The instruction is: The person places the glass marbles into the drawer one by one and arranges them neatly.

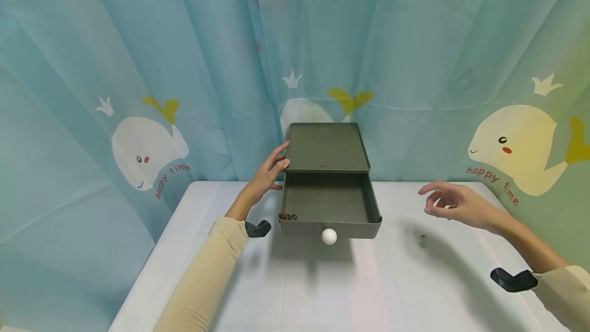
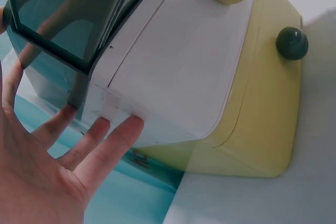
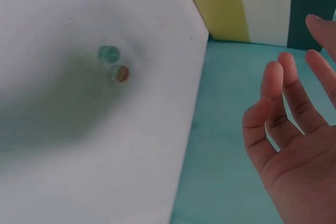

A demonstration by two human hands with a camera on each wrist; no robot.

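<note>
A drawer box [image 1: 327,145] has its dark green top drawer [image 1: 352,230] pulled out, a white knob on its front. A red marble [image 1: 287,216] and a green one [image 1: 294,217] sit in that drawer's front left corner. My left hand [image 1: 261,178] rests against the box's left side, fingers spread; in the left wrist view its fingertips touch the white middle tier [image 2: 178,61]. Over the table at right hovers my right hand [image 1: 454,203], fingers loosely bent, holding nothing. Below it lie a greenish marble [image 3: 108,54] and a brown-and-clear one [image 3: 121,73], side by side.
The box's bottom tier [image 2: 262,103] is yellow with a dark green knob. A white table [image 1: 322,291] carries everything. Behind it hangs a blue-green curtain [image 1: 221,40] with whale prints, close to the box's back.
</note>
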